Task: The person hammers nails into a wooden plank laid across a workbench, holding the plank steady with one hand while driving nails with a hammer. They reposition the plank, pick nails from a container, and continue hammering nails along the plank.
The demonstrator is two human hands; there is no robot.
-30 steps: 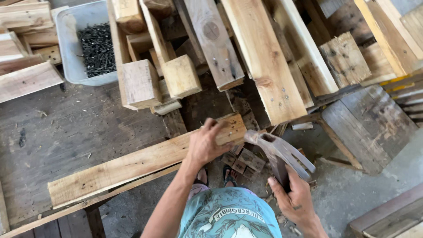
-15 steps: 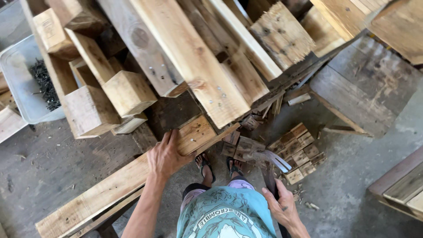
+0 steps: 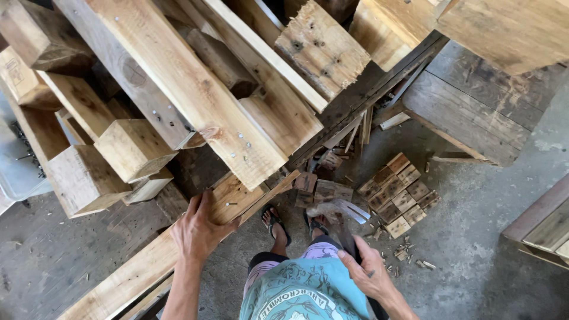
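Left hand (image 3: 198, 234) pressed flat steadies the plank (image 3: 178, 252) at centre frame, while right hand (image 3: 370, 272) grips a hammer (image 3: 338, 210) lower right.

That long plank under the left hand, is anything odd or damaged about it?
Yes. The plank has a bent nail sticking out near its far end, beside the left hand. The right hand grips a claw hammer. Small wood blocks lie scattered on the floor.

We saw a stack of pale timber beams (image 3: 195, 101) piled above, a square-ended block (image 3: 135, 148) jutting from it. Small wooden offcuts (image 3: 398, 192) lay grouped on the concrete floor (image 3: 474, 249). A grey tray (image 3: 18, 172) of dark nails (image 3: 26, 145) sat at the left edge.
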